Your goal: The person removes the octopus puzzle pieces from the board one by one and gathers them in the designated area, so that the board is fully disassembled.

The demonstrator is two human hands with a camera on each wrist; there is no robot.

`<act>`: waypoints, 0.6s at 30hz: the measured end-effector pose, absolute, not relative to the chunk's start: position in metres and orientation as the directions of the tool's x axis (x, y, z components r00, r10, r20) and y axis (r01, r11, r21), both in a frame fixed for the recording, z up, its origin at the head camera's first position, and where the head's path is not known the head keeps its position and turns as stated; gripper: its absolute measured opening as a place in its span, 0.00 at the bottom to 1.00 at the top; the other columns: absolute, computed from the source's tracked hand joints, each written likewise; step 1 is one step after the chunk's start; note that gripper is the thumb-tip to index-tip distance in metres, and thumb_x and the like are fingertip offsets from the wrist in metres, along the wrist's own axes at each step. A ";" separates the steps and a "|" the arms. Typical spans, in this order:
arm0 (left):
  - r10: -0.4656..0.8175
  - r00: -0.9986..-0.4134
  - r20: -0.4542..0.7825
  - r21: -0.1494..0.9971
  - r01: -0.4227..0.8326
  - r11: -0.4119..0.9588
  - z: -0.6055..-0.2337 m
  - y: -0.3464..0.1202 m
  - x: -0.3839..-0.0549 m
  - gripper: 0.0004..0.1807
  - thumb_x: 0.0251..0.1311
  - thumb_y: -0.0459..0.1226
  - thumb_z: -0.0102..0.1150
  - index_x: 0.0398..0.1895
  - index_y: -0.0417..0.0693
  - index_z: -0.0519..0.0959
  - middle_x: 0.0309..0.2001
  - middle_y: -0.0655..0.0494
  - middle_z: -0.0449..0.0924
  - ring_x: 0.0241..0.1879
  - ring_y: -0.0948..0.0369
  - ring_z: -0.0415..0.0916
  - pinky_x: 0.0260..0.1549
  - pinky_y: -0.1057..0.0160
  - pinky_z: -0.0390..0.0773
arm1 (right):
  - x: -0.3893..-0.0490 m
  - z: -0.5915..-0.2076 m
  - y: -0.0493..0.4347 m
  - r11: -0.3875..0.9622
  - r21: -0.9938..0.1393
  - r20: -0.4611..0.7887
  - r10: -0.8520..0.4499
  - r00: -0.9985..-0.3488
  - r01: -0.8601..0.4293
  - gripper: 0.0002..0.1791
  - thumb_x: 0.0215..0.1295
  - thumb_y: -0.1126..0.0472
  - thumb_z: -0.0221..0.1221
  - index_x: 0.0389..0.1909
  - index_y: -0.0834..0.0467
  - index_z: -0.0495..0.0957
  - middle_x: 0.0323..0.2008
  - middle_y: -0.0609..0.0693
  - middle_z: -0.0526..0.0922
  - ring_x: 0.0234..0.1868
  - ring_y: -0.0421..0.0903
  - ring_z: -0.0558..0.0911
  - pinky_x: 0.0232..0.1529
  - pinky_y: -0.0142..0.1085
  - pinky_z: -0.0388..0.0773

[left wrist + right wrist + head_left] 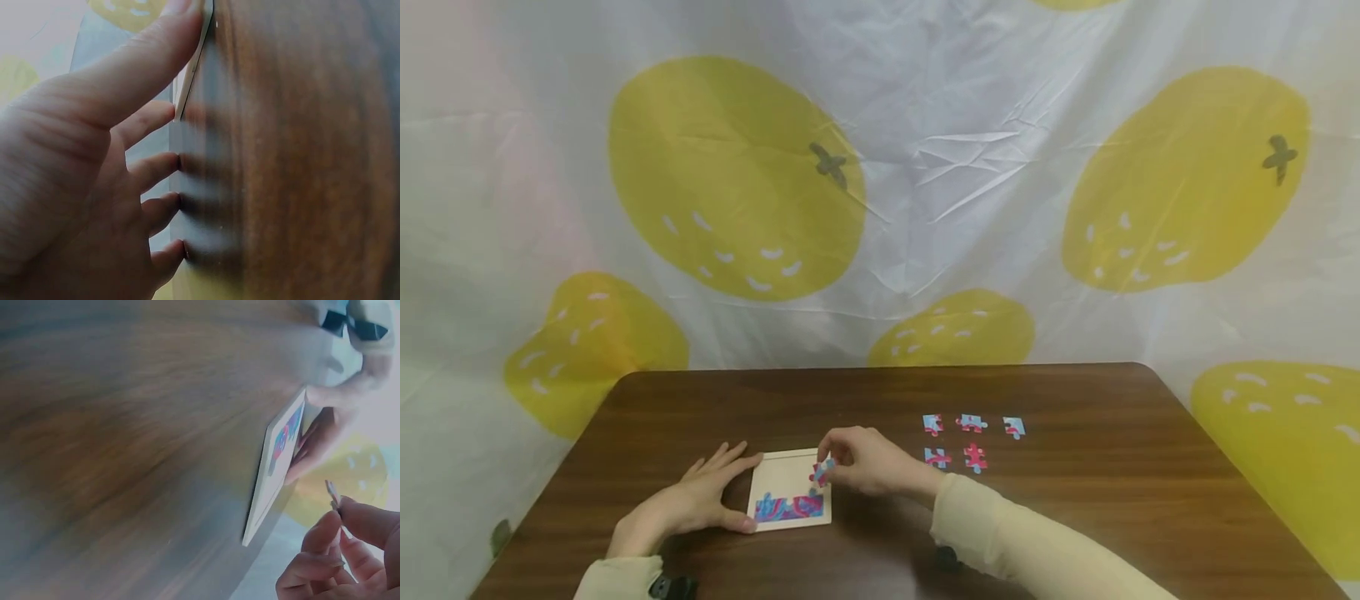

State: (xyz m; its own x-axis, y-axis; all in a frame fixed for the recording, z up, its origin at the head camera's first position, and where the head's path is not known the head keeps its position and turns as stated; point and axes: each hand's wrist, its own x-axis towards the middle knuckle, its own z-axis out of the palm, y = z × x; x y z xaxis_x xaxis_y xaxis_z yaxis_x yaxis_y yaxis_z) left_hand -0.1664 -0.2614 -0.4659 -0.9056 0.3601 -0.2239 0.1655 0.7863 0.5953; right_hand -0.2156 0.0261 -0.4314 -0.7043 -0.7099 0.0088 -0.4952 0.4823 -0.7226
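My right hand (872, 462) pinches a blue and pink jigsaw piece (822, 472) between thumb and fingers, over the right side of a pale puzzle tray (782, 471). In the right wrist view the piece (334, 495) appears nearly edge-on, apart from the tray. Joined blue, pink and purple pieces (788, 508) fill the tray's near part; its far part shows bare board. My left hand (696, 498) lies with spread fingers at the tray's left side, thumb at the near corner and index finger at the far one. The left wrist view shows its other fingertips (167, 257) resting on the table.
Several loose jigsaw pieces (974, 457) lie in two rows on the brown wooden table (1097, 500), right of the tray. Behind the table's far edge hangs a white cloth (955, 208) printed with yellow fruit.
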 end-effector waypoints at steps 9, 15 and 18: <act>0.356 -0.905 -0.234 0.599 0.154 0.786 -0.465 -0.262 -0.167 0.55 0.41 0.54 0.75 0.73 0.45 0.62 0.75 0.33 0.45 0.73 0.34 0.33 0.65 0.31 0.35 | -0.213 -0.409 0.078 0.365 -0.911 -0.134 -0.707 -0.695 -0.195 0.08 0.64 0.63 0.64 0.43 0.57 0.78 0.24 0.48 0.75 0.18 0.42 0.70 0.19 0.31 0.67; 0.357 -0.905 -0.232 0.606 0.153 0.781 -0.468 -0.262 -0.167 0.55 0.41 0.55 0.75 0.73 0.46 0.62 0.75 0.33 0.45 0.73 0.34 0.33 0.65 0.30 0.34 | -0.207 -0.400 0.120 0.417 -0.883 -0.141 -0.671 -0.728 -0.214 0.08 0.64 0.61 0.64 0.43 0.55 0.79 0.27 0.48 0.77 0.20 0.44 0.73 0.21 0.32 0.71; 0.352 -0.907 -0.233 0.602 0.150 0.784 -0.469 -0.262 -0.168 0.55 0.41 0.56 0.75 0.73 0.46 0.62 0.75 0.34 0.45 0.73 0.35 0.33 0.65 0.31 0.34 | -0.204 -0.402 0.141 0.416 -0.884 -0.131 -0.657 -0.743 -0.212 0.06 0.64 0.63 0.64 0.41 0.55 0.79 0.27 0.51 0.78 0.20 0.47 0.74 0.23 0.34 0.74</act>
